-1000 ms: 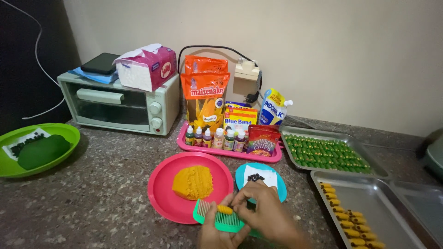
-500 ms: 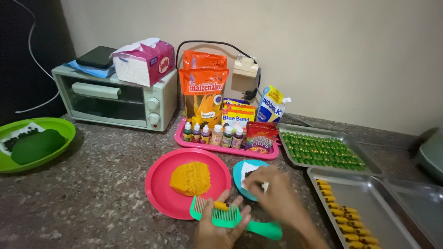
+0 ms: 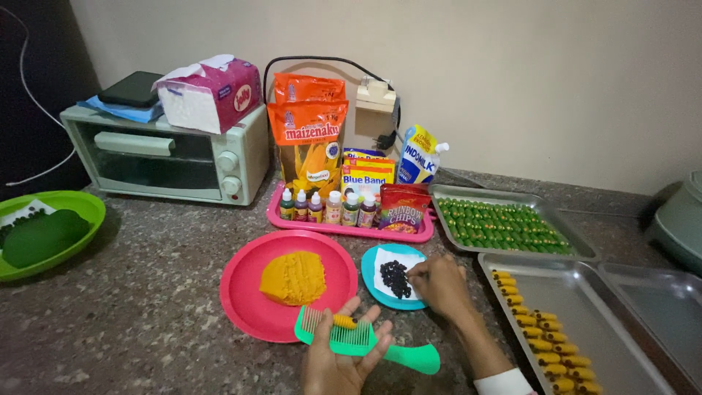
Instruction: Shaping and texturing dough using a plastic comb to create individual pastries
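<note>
Head view over a speckled stone counter [image 3: 131, 322]: a round pink plastic plate [image 3: 248, 307] bearing a mound of orange dough [image 3: 293, 277] sits centre, and just right a small teal saucer [image 3: 373, 281] holds dark chips [image 3: 395, 278]. Near, the left hand [image 3: 333, 366] lies palm-up, cradling a green plastic comb [image 3: 344, 338] so a ridged orange dough roll [image 3: 344, 320] rests on its teeth. The right hand [image 3: 439, 281], half a second ago by the comb, now pinches narrowly at the chips.
</note>
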